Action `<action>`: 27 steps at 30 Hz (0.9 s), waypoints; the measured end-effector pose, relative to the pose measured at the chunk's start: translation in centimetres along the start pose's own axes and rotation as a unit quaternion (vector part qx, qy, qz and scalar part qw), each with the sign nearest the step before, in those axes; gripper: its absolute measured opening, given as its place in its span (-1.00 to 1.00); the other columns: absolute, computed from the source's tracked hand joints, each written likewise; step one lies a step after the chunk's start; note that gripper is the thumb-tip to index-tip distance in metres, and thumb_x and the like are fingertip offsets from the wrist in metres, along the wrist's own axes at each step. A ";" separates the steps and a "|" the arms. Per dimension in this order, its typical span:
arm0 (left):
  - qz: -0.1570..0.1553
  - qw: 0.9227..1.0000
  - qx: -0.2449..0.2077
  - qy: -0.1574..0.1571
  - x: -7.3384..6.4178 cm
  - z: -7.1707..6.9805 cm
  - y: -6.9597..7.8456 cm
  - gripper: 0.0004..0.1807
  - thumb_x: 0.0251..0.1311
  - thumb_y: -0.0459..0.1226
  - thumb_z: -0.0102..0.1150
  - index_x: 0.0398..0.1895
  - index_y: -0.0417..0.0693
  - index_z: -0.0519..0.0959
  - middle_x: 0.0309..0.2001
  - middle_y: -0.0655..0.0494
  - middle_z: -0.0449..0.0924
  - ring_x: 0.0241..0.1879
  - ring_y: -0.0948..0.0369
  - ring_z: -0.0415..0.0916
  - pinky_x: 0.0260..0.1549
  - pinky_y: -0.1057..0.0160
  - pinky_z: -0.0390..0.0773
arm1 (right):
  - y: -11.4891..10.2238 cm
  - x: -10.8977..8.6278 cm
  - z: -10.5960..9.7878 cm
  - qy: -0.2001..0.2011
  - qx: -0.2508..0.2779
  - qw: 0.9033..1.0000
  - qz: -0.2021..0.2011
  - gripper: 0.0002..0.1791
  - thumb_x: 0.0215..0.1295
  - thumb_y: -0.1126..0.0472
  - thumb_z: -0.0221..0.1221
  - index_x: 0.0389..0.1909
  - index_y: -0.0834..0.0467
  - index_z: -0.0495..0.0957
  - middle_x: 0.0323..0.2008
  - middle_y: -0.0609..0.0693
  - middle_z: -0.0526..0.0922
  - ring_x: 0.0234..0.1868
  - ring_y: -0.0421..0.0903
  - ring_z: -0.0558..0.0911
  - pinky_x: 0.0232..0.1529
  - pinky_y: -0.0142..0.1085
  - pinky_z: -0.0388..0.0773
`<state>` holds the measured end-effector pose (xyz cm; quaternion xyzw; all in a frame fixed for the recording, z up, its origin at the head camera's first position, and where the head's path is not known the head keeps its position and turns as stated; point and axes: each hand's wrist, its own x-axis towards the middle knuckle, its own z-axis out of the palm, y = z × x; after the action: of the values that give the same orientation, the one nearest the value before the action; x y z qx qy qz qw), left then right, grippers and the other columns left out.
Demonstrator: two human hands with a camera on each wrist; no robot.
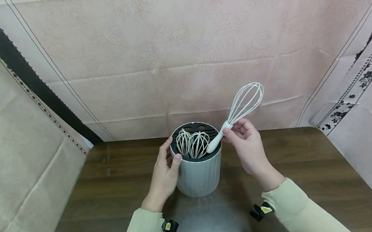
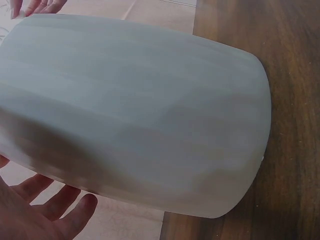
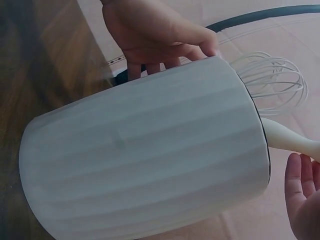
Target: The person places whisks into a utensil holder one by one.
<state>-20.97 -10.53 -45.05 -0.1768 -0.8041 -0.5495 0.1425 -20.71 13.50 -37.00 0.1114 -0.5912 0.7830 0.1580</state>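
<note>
A white ribbed utensil holder (image 1: 199,178) stands upright on the table, with a black slotted insert (image 1: 192,127) in its top. My left hand (image 1: 162,176) grips it at the left of the rim, thumb on the near side and fingers along the far side. Two wire whisk heads (image 1: 198,145) poke up from the insert. My right hand (image 1: 250,150) pinches another white whisk (image 1: 217,140) near where the handle meets the wires. This whisk tilts, wires up to the right, and its handle end overlaps the holder's right rim. In the right wrist view the whisk handle (image 3: 287,137) shows beside the rim.
The brown wooden table (image 1: 113,208) extends to both sides of the holder. Behind it hangs a pinkish patterned cloth (image 1: 176,52), and pale cloths (image 1: 7,160) hang at the sides. Each wrist carries a small black device (image 1: 170,227).
</note>
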 end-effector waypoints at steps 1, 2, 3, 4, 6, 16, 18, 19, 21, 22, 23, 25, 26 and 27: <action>0.000 1.000 0.000 0.000 0.0 0.0 0.0 -0.40 0.45 0.00 -0.11 0.49 0.29 0.03 0.42 0.10 0.12 0.29 0.03 0.27 0.18 -0.13 0.35 | 0.1 0.0 0.0 -0.002 -0.005 1.000 0.000 -0.74 0.25 0.44 0.22 -0.08 0.27 0.41 -0.20 0.10 0.57 -0.21 -0.07 0.64 -0.11 -0.12 0.62; 0.000 1.000 0.001 0.000 0.0 0.0 0.0 -0.40 0.45 0.00 -0.11 0.49 0.28 0.03 0.42 0.10 0.12 0.29 0.03 0.27 0.18 -0.13 0.35 | 0.2 0.0 0.0 -0.005 -0.009 1.000 0.001 -0.74 0.25 0.43 0.22 -0.09 0.26 0.41 -0.20 0.10 0.56 -0.21 -0.07 0.64 -0.11 -0.13 0.62; 0.000 1.000 0.001 0.000 0.0 0.0 0.0 -0.40 0.45 0.00 -0.11 0.49 0.27 0.03 0.42 0.10 0.12 0.29 0.03 0.27 0.18 -0.14 0.35 | 0.3 -0.1 0.0 -0.007 -0.015 1.000 0.000 -0.75 0.25 0.42 0.22 -0.10 0.26 0.41 -0.20 0.11 0.56 -0.22 -0.08 0.64 -0.11 -0.14 0.62; 0.000 1.000 0.001 0.000 0.0 0.0 0.0 -0.39 0.45 0.00 -0.11 0.49 0.27 0.03 0.43 0.10 0.12 0.29 0.03 0.26 0.18 -0.14 0.35 | 0.3 -0.1 0.0 -0.009 -0.020 1.000 0.000 -0.75 0.25 0.41 0.23 -0.10 0.27 0.41 -0.20 0.10 0.56 -0.22 -0.08 0.63 -0.11 -0.16 0.62; 0.000 1.000 0.003 0.000 0.0 0.0 0.0 -0.39 0.45 0.00 -0.11 0.49 0.26 0.03 0.43 0.10 0.12 0.29 0.03 0.26 0.18 -0.14 0.35 | 0.5 -0.2 0.0 -0.013 -0.029 0.999 -0.003 -0.74 0.25 0.40 0.23 -0.09 0.30 0.40 -0.21 0.11 0.56 -0.24 -0.08 0.63 -0.11 -0.19 0.62; -0.004 1.000 0.006 -0.001 0.0 0.1 0.1 -0.39 0.45 0.02 -0.11 0.50 0.29 0.02 0.42 0.10 0.13 0.28 0.04 0.27 0.18 -0.11 0.36 | 0.6 -0.7 0.4 -0.003 -0.122 0.992 -0.002 -0.70 0.23 0.39 0.26 -0.08 0.41 0.43 -0.25 0.11 0.57 -0.27 -0.14 0.60 -0.22 -0.41 0.55; -0.001 1.000 0.004 0.000 0.0 0.1 0.0 -0.39 0.45 0.01 -0.11 0.50 0.27 0.03 0.42 0.09 0.14 0.27 0.03 0.28 0.17 -0.12 0.37 | 0.1 -1.0 0.8 -0.005 -0.141 0.990 0.000 -0.71 0.23 0.41 0.24 -0.09 0.44 0.43 -0.25 0.15 0.57 -0.28 -0.14 0.60 -0.23 -0.43 0.54; 0.000 1.000 0.004 0.001 0.0 0.1 0.0 -0.39 0.45 0.00 -0.11 0.50 0.27 0.03 0.41 0.09 0.14 0.27 0.03 0.29 0.16 -0.12 0.38 | -0.1 -1.2 1.0 -0.008 -0.149 0.989 -0.001 -0.72 0.23 0.42 0.24 -0.09 0.44 0.43 -0.24 0.18 0.57 -0.27 -0.12 0.59 -0.23 -0.43 0.54; 0.001 1.000 0.003 0.002 0.0 0.1 -0.1 -0.39 0.45 0.00 -0.11 0.50 0.26 0.03 0.41 0.10 0.15 0.26 0.04 0.30 0.15 -0.12 0.39 | -0.6 -1.5 1.4 -0.012 -0.164 0.986 -0.001 -0.73 0.24 0.43 0.22 -0.10 0.46 0.42 -0.22 0.21 0.56 -0.25 -0.10 0.58 -0.21 -0.43 0.54; 0.002 1.000 0.002 0.003 0.0 0.1 -0.1 -0.39 0.46 0.00 -0.11 0.50 0.26 0.03 0.40 0.10 0.15 0.25 0.04 0.31 0.15 -0.13 0.39 | -0.8 -1.6 1.5 -0.014 -0.172 0.985 -0.002 -0.73 0.24 0.43 0.22 -0.10 0.46 0.42 -0.22 0.23 0.55 -0.24 -0.09 0.57 -0.20 -0.42 0.54; 0.002 1.000 0.001 0.003 0.0 0.1 -0.1 -0.40 0.46 -0.01 -0.11 0.50 0.26 0.03 0.40 0.11 0.15 0.25 0.04 0.31 0.14 -0.14 0.39 | -0.8 -1.7 1.6 -0.015 -0.176 0.984 -0.003 -0.72 0.24 0.43 0.22 -0.09 0.46 0.43 -0.21 0.23 0.55 -0.23 -0.06 0.56 -0.18 -0.40 0.54; 0.002 1.000 0.000 0.003 0.0 0.1 -0.1 -0.40 0.46 -0.01 -0.11 0.50 0.27 0.03 0.40 0.11 0.15 0.25 0.06 0.31 0.14 -0.14 0.39 | -0.8 -1.9 1.7 -0.014 -0.192 0.981 -0.007 -0.73 0.24 0.41 0.23 -0.10 0.44 0.44 -0.21 0.23 0.54 -0.21 -0.02 0.55 -0.15 -0.36 0.53; 0.002 1.000 0.000 0.003 0.0 0.1 -0.1 -0.40 0.46 -0.01 -0.11 0.50 0.27 0.03 0.40 0.11 0.15 0.25 0.06 0.31 0.14 -0.15 0.39 | -0.8 -1.9 1.7 -0.011 -0.201 0.979 -0.008 -0.73 0.24 0.39 0.24 -0.10 0.43 0.45 -0.21 0.22 0.55 -0.20 0.00 0.54 -0.14 -0.33 0.52; 0.002 1.000 0.000 0.003 0.0 0.1 -0.1 -0.40 0.46 -0.01 -0.11 0.50 0.27 0.03 0.41 0.11 0.15 0.25 0.06 0.31 0.14 -0.15 0.39 | -0.8 -2.0 1.7 -0.008 -0.209 0.978 -0.011 -0.74 0.24 0.38 0.25 -0.12 0.42 0.46 -0.22 0.22 0.55 -0.19 0.02 0.54 -0.12 -0.28 0.52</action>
<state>-21.03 -10.48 -45.18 -0.1767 -0.8031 -0.5500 0.1459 -18.59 11.82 -36.52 0.0883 -0.7421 0.6392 0.1813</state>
